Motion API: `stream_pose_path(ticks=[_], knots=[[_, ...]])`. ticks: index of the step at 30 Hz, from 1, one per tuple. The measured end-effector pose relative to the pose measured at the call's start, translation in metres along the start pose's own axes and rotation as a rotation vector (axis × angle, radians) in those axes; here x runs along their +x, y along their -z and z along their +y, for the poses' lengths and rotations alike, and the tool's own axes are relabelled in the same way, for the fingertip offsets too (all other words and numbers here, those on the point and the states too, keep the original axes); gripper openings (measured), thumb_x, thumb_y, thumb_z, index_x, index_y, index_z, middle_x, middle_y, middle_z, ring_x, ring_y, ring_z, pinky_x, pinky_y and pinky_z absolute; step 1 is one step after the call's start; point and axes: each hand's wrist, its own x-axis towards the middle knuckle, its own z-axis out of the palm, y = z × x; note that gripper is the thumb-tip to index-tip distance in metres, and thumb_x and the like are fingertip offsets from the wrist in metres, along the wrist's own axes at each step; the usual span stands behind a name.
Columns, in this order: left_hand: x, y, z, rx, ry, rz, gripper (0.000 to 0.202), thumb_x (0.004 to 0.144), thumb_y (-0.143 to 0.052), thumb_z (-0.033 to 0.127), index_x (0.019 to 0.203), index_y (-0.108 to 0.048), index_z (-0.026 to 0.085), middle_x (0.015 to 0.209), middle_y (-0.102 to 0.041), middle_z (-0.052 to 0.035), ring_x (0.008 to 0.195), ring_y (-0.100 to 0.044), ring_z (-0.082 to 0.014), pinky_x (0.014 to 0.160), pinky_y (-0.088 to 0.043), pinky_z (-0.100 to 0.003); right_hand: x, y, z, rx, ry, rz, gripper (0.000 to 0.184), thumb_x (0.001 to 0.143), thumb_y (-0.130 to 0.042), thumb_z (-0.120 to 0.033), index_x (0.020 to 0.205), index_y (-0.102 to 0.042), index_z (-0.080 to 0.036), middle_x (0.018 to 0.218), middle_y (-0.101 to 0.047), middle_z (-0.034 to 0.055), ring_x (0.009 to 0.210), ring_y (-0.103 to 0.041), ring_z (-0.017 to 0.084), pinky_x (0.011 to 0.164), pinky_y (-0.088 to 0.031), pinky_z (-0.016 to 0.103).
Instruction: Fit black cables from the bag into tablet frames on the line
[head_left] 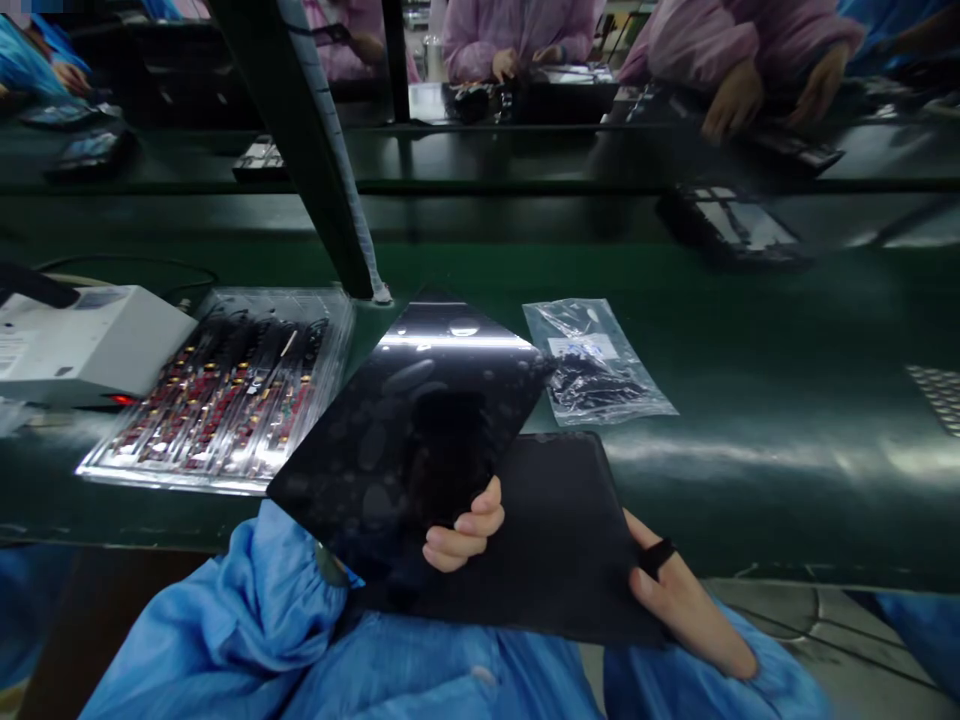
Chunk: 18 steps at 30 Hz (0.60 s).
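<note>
A glossy black screen panel (390, 430), with bubble-like smudges and a bright light reflection on it, is tilted in front of me. My left hand (465, 530) is closed on it from beneath, its fingertips curled over the near edge; the rest of that hand is hidden behind the panel. Partly under the screen panel lies a matte black tablet-sized panel (555, 540), close to my body. My right hand (667, 590), with a black band on a finger, grips this panel's right edge.
A clear plastic tray (225, 400) of small circuit boards stands to the left, beside a white box-shaped device (90, 340) with a red light. A clear bag (600, 365) of small black parts lies behind the panels. A slanted dark post (315, 150) rises mid-bench. Co-workers' hands work beyond.
</note>
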Motion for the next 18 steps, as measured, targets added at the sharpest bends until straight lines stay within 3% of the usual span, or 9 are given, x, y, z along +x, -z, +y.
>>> stream_pose_path(ticks=[6,11,16,18], knots=[[-0.002,-0.003,0.001,-0.086,0.047,-0.061,0.056,0.093,0.005,0.018,0.076,-0.047,0.025,0.040,-0.036,0.0013,0.031,-0.040,-0.0161,0.053,-0.039,-0.042,-0.002,0.000,-0.007,0.006,-0.045,-0.038,0.086,0.065,-0.064,-0.074,0.134,-0.054,-0.024,0.136,-0.054,0.0121,0.126,-0.046,0.037,0.102,-0.041,0.047],[-0.002,-0.006,0.005,-0.166,0.072,-0.018,0.052,0.093,0.000,0.020,0.070,-0.047,0.025,0.040,-0.035,0.0006,0.032,-0.039,-0.0157,0.053,-0.038,-0.042,-0.002,0.002,-0.005,0.008,-0.024,-0.056,0.083,0.065,-0.065,-0.071,0.133,-0.055,-0.025,0.135,-0.055,0.0121,0.124,-0.049,0.037,0.100,-0.043,0.047],[-0.011,-0.006,0.023,-0.274,0.009,0.079,0.043,0.091,-0.013,0.030,0.057,-0.038,0.022,0.038,-0.036,0.0002,0.029,-0.034,-0.0129,0.046,-0.035,-0.038,-0.001,0.006,0.001,0.000,-0.016,-0.066,0.086,0.066,-0.063,-0.074,0.136,-0.052,-0.025,0.136,-0.054,0.0127,0.125,-0.048,0.037,0.099,-0.043,0.047],[-0.018,-0.003,0.034,-0.329,-0.040,0.047,0.043,0.091,-0.017,0.036,0.056,-0.037,0.022,0.038,-0.036,0.0008,0.027,-0.033,-0.0128,0.043,-0.034,-0.036,0.000,0.007,0.002,-0.016,-0.016,-0.093,0.088,0.066,-0.062,-0.074,0.137,-0.050,-0.023,0.137,-0.052,0.0133,0.126,-0.047,0.038,0.100,-0.043,0.047]])
